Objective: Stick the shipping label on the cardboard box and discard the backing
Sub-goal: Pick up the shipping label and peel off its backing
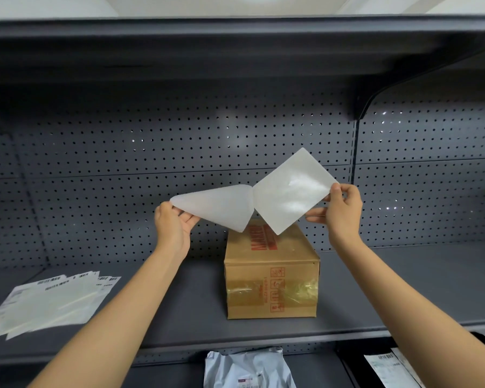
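Observation:
A brown cardboard box (272, 278) with red print and yellowish tape stands on the grey shelf (403, 289). Above it I hold two white sheets, joined only at one point in the middle. My left hand (174, 222) pinches the corner of the curved matte sheet (219, 205). My right hand (343, 210) pinches the corner of the flat, glossy sheet (289, 191). No print shows on either, so I cannot tell which is the shipping label and which the backing. Both sheets hang clear of the box.
A fanned stack of printed labels (48, 301) lies on the shelf at the left. A perforated back panel (151, 152) and an upper shelf close the space. Below the shelf edge lie a grey mailer bag (247, 368) and printed paper (389, 368).

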Available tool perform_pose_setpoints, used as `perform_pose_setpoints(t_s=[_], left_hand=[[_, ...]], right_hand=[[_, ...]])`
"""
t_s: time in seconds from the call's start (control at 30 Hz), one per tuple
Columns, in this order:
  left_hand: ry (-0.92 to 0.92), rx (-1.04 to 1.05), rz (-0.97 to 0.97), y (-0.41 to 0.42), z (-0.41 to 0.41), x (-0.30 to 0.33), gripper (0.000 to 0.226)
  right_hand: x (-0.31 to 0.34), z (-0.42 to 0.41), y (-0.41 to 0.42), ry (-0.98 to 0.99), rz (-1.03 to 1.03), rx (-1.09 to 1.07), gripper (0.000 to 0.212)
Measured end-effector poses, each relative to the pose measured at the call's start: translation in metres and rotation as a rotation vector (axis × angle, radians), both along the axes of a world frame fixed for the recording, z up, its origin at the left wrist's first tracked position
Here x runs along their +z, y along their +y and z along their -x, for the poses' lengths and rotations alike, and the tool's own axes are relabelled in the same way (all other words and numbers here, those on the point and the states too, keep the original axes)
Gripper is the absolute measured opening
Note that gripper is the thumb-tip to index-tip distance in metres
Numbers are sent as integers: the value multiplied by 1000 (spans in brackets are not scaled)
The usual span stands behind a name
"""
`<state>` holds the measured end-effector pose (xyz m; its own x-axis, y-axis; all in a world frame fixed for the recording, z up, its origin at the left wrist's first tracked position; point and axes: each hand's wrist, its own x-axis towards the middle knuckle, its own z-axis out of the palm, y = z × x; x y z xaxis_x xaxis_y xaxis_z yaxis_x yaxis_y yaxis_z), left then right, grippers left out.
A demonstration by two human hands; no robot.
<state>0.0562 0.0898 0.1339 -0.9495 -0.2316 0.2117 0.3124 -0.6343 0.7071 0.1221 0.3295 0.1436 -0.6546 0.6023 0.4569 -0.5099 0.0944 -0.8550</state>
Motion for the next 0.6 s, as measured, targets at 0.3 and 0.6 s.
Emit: perform_pose_setpoints(t_s=[0.3,0.6], left_hand=[[-30,129,25,-22,1,1,24],[-263,131,178,-51,1,-33,28]], right_hand=[[-1,5,8,-22,42,-31,14],[-1,0,8,-15,17,-20,15]])
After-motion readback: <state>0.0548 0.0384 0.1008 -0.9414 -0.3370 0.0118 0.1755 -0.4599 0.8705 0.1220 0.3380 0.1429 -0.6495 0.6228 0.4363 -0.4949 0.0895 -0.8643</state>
